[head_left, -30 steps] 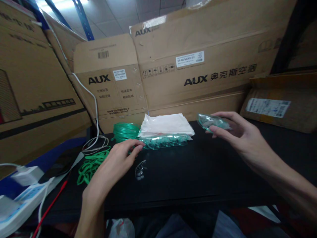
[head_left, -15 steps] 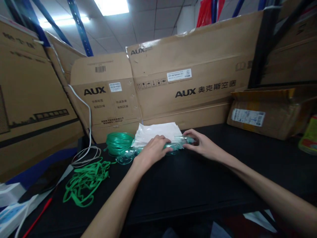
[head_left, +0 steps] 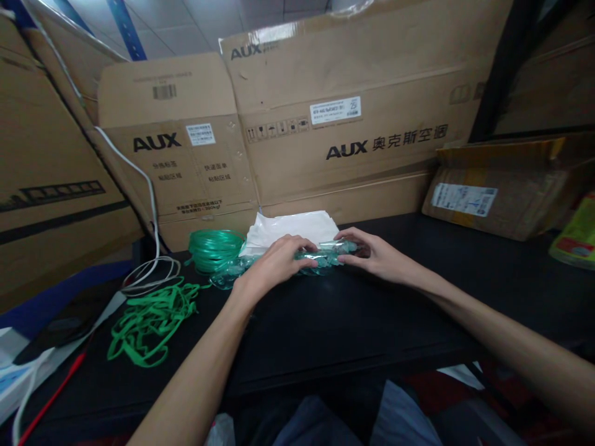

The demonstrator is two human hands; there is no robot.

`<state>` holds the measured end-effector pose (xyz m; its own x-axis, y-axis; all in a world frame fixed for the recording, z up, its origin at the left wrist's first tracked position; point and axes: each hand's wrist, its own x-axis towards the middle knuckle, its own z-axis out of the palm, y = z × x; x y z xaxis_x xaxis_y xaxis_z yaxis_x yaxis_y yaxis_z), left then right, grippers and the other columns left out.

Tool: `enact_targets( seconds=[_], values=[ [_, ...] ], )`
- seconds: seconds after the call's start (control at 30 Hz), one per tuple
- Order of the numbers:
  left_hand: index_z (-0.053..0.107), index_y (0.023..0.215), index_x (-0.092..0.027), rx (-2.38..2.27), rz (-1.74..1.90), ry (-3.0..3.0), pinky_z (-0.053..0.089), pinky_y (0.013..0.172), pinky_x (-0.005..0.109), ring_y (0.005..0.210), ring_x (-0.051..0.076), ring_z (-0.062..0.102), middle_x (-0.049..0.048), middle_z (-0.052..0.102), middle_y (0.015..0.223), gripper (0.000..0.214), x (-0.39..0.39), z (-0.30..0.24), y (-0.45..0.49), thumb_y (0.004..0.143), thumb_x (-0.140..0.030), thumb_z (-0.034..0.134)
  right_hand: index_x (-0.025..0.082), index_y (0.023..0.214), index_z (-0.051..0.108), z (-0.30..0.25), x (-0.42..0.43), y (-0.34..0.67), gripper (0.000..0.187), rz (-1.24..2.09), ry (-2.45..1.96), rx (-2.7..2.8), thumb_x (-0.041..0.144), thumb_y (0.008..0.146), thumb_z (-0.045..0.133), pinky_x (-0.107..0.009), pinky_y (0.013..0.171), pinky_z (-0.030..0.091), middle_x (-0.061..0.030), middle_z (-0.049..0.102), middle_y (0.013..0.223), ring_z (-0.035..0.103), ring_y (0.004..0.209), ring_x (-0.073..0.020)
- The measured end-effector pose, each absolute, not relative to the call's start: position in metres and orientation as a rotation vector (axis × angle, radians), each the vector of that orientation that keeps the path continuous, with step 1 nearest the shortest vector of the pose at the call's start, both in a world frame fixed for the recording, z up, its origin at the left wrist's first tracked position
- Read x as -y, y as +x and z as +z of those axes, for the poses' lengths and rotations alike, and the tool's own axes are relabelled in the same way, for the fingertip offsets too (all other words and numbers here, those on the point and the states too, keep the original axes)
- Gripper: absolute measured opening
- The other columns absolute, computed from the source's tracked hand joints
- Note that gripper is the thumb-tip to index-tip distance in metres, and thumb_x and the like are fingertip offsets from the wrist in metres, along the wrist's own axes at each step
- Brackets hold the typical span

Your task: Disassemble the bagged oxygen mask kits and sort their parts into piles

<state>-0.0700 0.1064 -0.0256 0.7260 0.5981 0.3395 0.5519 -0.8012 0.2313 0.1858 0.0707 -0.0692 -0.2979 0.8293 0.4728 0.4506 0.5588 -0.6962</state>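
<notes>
Before the white sheets, the green plastic pieces were pinched in the fingers of the right hand and partly covered by the left hand (its grip couldn't be told).

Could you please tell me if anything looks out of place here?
The green straps on the left look untidy: they lie in a loose tangle, whereas the tubing behind them is neatly coiled. The plastic pieces show no obvious damage, though the left hand and right hand partly hide them.
</notes>
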Motion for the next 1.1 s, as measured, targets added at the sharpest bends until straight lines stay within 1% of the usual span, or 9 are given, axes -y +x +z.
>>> enact_targets(
  seconds=[0.17, 0.23, 0.33, 0.43, 0.53, 0.73, 0.83, 0.93, 1.1],
  values=[
    [0.072, 0.116, -0.020, -0.957, 0.603, 2.787, 0.048, 0.100, 0.037, 0.107, 0.025, 0.066, 0.0074, 0.074, 0.115, 0.029, -0.106, -0.023, -0.071, 0.091, -0.035, 0.071, 0.023, 0.120, 0.065, -0.073, -0.072, 0.187, 0.041, 0.465, -1.107, 1.944, 0.040, 0.084, 0.074, -0.040, 0.088, 0.056, -0.0064, 0.072, 0.114, 0.069, 0.095, -0.0243],
    [0.073, 0.116, -0.020, -0.949, 0.597, 2.789, 0.048, 0.098, 0.036, 0.107, 0.025, 0.066, 0.0070, 0.074, 0.114, 0.029, -0.107, -0.023, -0.071, 0.091, -0.036, 0.071, 0.024, 0.123, 0.066, -0.074, -0.071, 0.188, 0.042, 0.429, -1.143, 1.971, 0.040, 0.085, 0.073, -0.039, 0.086, 0.056, -0.0063, 0.073, 0.114, 0.069, 0.093, -0.0241],
    [0.073, 0.115, -0.020, -0.926, 0.597, 2.794, 0.048, 0.096, 0.035, 0.107, 0.024, 0.066, 0.0069, 0.074, 0.114, 0.029, -0.110, -0.025, -0.072, 0.090, -0.035, 0.071, 0.023, 0.130, 0.065, -0.072, -0.069, 0.188, 0.046, 0.367, -1.187, 1.998, 0.041, 0.088, 0.070, -0.038, 0.083, 0.056, -0.0079, 0.073, 0.119, 0.070, 0.090, -0.0233],
    [0.073, 0.114, -0.020, -0.900, 0.614, 2.795, 0.048, 0.095, 0.034, 0.107, 0.024, 0.066, 0.0068, 0.075, 0.114, 0.028, -0.113, -0.027, -0.072, 0.090, -0.034, 0.073, 0.021, 0.133, 0.066, -0.070, -0.067, 0.186, 0.048, 0.295, -1.188, 2.014, 0.039, 0.089, 0.069, -0.036, 0.081, 0.056, -0.0103, 0.073, 0.123, 0.070, 0.092, -0.0239],
    [0.073, 0.114, -0.020, -0.906, 0.617, 2.778, 0.047, 0.095, 0.034, 0.108, 0.023, 0.065, 0.0066, 0.074, 0.115, 0.029, -0.114, -0.028, -0.072, 0.089, -0.035, 0.073, 0.020, 0.135, 0.066, -0.068, -0.064, 0.185, 0.049, 0.254, -1.167, 2.055, 0.039, 0.090, 0.069, -0.037, 0.080, 0.056, -0.0111, 0.073, 0.122, 0.070, 0.092, -0.0243],
    [0.072, 0.115, -0.020, -0.917, 0.613, 2.772, 0.047, 0.096, 0.034, 0.108, 0.023, 0.065, 0.0070, 0.074, 0.117, 0.029, -0.113, -0.028, -0.072, 0.090, -0.035, 0.071, 0.023, 0.137, 0.065, -0.068, -0.060, 0.181, 0.045, 0.247, -1.088, 2.101, 0.038, 0.094, 0.065, -0.041, 0.098, 0.051, -0.0104, 0.072, 0.128, 0.068, 0.112, -0.0273],
    [0.073, 0.113, -0.021, -0.911, 0.590, 2.761, 0.048, 0.096, 0.033, 0.108, 0.023, 0.066, 0.0065, 0.074, 0.116, 0.028, -0.113, -0.026, -0.072, 0.090, -0.035, 0.072, 0.023, 0.137, 0.065, -0.069, -0.061, 0.181, 0.045, 0.239, -1.121, 2.101, 0.038, 0.095, 0.064, -0.041, 0.097, 0.052, -0.0109, 0.073, 0.126, 0.069, 0.108, -0.0277],
    [0.073, 0.112, -0.021, -0.917, 0.580, 2.753, 0.048, 0.096, 0.034, 0.109, 0.023, 0.066, 0.0065, 0.074, 0.115, 0.027, -0.113, -0.025, -0.072, 0.089, -0.036, 0.072, 0.023, 0.137, 0.065, -0.069, -0.061, 0.181, 0.046, 0.242, -1.128, 2.143, 0.038, 0.094, 0.065, -0.039, 0.095, 0.053, -0.0103, 0.073, 0.124, 0.070, 0.104, -0.0264],
    [0.073, 0.112, -0.021, -0.914, 0.595, 2.759, 0.048, 0.095, 0.034, 0.107, 0.023, 0.066, 0.0061, 0.075, 0.115, 0.027, -0.113, -0.026, -0.072, 0.089, -0.035, 0.072, 0.026, 0.140, 0.062, -0.066, -0.057, 0.180, 0.046, 0.264, -1.098, 2.205, 0.041, 0.097, 0.062, -0.038, 0.096, 0.052, -0.0090, 0.073, 0.121, 0.069, 0.106, -0.0255]
  ],
)
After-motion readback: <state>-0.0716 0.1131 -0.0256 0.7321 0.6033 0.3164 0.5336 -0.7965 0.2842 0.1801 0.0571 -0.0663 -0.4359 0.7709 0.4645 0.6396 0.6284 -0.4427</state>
